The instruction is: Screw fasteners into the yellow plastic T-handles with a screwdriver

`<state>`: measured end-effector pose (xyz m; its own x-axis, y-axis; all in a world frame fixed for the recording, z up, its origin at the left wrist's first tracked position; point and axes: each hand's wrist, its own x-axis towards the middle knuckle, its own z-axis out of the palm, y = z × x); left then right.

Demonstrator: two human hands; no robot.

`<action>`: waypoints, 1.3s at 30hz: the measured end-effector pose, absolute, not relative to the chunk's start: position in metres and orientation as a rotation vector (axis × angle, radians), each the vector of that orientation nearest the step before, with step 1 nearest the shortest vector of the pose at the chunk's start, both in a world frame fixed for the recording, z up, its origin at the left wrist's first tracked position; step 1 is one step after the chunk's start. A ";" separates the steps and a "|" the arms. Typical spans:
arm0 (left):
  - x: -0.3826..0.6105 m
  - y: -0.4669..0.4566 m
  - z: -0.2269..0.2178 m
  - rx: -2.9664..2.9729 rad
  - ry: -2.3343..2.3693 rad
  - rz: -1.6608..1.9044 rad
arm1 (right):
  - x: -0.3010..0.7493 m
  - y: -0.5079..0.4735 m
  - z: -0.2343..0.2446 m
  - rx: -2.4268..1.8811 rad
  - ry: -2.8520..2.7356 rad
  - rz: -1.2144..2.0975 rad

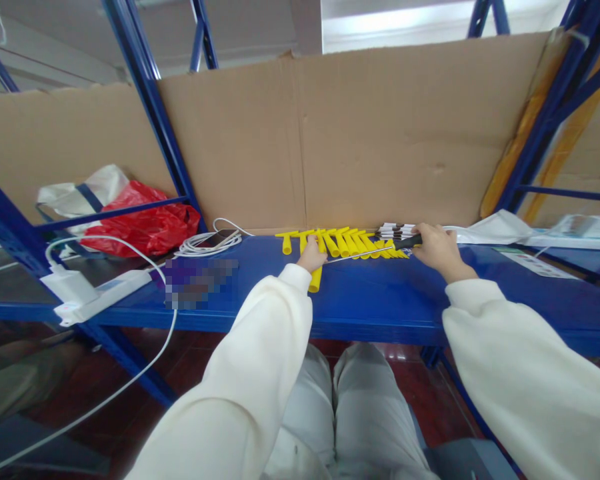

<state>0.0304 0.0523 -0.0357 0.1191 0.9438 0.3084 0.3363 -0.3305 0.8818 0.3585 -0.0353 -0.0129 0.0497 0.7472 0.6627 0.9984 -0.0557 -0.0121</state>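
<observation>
My left hand (311,255) is closed around a yellow T-shaped tube (315,280), whose round lower end points toward me. In my right hand (436,245) is a screwdriver, gripped by its black handle (414,242). Its long thin metal shaft (365,254) reaches left, and the tip ends close to the yellow tube at my left fingers; whether they touch is too small to tell. Behind my hands, a row of similar yellow T-shaped pieces (341,241) lies along the back of the blue shelf (370,300).
White items with dark bands (393,231) lie behind the yellow row. A cardboard panel (370,133) closes the back. At left are a coiled white cable (207,244), a white power strip (110,293) and a red plastic bag (147,217). Blue posts (155,113) frame the shelf.
</observation>
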 end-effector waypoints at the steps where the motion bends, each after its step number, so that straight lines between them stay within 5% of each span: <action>1: 0.030 0.053 -0.036 1.745 1.267 1.178 | 0.360 -0.036 -0.012 -1.860 -1.728 -0.677; 17: 0.033 0.039 -0.025 1.762 1.351 1.082 | 0.374 -0.041 -0.010 -1.957 -1.477 -0.383; 39: 0.033 0.033 -0.025 1.763 1.336 1.091 | 0.368 -0.037 -0.013 -2.016 -1.474 -0.429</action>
<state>0.0332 0.0334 -0.0254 0.1292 0.9658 0.2249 0.4130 -0.2587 0.8732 0.3678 -0.0366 -0.0134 0.3318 0.7459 0.5775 0.9394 -0.2052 -0.2747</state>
